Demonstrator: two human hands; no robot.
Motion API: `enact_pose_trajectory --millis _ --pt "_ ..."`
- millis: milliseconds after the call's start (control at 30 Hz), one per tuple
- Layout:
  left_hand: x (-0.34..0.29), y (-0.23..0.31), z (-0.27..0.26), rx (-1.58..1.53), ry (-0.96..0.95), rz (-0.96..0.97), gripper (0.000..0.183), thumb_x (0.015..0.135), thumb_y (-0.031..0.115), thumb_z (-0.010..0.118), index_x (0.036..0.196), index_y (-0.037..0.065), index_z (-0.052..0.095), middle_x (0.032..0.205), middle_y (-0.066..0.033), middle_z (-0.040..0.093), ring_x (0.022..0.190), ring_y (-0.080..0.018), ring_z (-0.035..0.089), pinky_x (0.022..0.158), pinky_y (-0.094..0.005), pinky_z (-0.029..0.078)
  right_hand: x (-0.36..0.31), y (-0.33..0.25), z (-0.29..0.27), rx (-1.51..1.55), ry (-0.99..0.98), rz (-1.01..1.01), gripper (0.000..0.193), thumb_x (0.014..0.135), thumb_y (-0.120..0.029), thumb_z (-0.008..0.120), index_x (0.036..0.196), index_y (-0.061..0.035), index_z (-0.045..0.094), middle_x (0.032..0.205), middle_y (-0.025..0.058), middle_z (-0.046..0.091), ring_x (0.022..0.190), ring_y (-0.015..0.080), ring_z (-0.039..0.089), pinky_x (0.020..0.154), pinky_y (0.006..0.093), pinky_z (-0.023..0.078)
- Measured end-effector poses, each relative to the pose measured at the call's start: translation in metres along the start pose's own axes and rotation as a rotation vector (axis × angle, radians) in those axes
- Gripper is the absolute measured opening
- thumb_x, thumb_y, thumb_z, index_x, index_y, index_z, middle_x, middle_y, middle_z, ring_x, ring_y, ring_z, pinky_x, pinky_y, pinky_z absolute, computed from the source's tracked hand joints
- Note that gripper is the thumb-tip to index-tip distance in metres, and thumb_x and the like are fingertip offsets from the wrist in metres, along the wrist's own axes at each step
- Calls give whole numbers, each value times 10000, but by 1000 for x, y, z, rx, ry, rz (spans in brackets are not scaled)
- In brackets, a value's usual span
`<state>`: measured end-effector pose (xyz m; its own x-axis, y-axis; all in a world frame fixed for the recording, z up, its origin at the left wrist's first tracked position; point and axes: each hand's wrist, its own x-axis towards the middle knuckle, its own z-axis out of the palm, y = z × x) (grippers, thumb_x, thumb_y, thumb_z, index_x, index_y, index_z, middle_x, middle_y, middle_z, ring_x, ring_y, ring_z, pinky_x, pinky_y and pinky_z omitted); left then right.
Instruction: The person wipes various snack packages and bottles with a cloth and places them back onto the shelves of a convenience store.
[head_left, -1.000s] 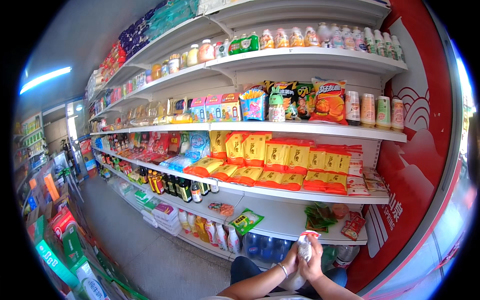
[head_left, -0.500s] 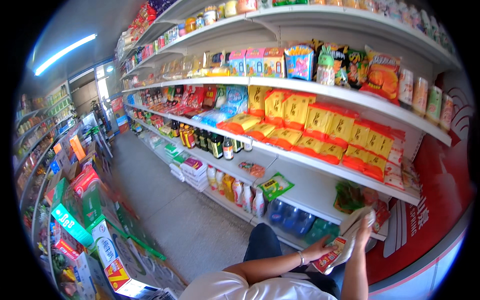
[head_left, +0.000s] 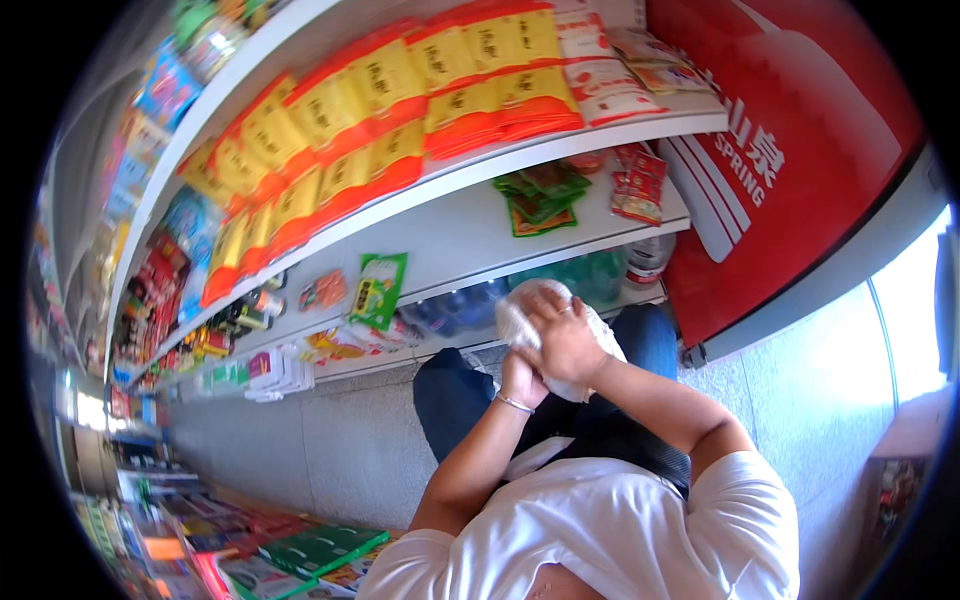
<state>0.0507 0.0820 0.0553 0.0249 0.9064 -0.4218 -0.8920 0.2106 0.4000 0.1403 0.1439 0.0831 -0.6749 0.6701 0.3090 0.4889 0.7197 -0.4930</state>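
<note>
The fingers of my right hand (head_left: pixel 562 335) are bent, a little apart, over the white bundle (head_left: pixel 512 322), and they hold it from above. My left hand (head_left: pixel 525 376) is against its near side, under the right one; its fingertips are hidden, so I cannot tell how firmly they close. The bundle looks soft, cloth or bag I cannot say, and it is above the gap between my knees (head_left: pixel 652 345). If my palms only press it, I think it may fold and slip out, down to the floor (head_left: pixel 345 440). If it is a bag with a loose mouth, what is inside could spill. Farther off, an elbow or knuckle pushed forward could knock the green bottles (head_left: pixel 590 277) on the bottom shelf. To the left, the green packet (head_left: pixel 378 292) lies at the shelf's front edge; a careless sweep could drop it.
</note>
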Motion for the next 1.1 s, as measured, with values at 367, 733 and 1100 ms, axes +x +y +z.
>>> enact_pose_trajectory --millis 367,733,1100 --pt "217 15 34 734 -46 445 372 737 26 644 1070 17 479 962 -99 596 833 -171 595 690 -303 510 -113 197 31 712 552 875 334 856 -292 516 933 26 581 790 138 628 766 233 602 690 339 451" --pt "368 -30 99 2078 -190 1082 564 780 166 549 1298 80 344 1357 -176 296 1248 -342 283 1008 -435 264 -171 226 8 389 660 1034 352 840 -308 528 863 39 581 766 224 601 757 366 593 664 385 448" --pt "326 -33 84 2078 -219 1255 524 690 205 602 1193 143 468 1194 -91 474 1164 -292 388 952 -471 293 -181 231 21 427 708 913 399 864 -319 516 879 73 588 769 170 629 711 221 597 643 335 460"
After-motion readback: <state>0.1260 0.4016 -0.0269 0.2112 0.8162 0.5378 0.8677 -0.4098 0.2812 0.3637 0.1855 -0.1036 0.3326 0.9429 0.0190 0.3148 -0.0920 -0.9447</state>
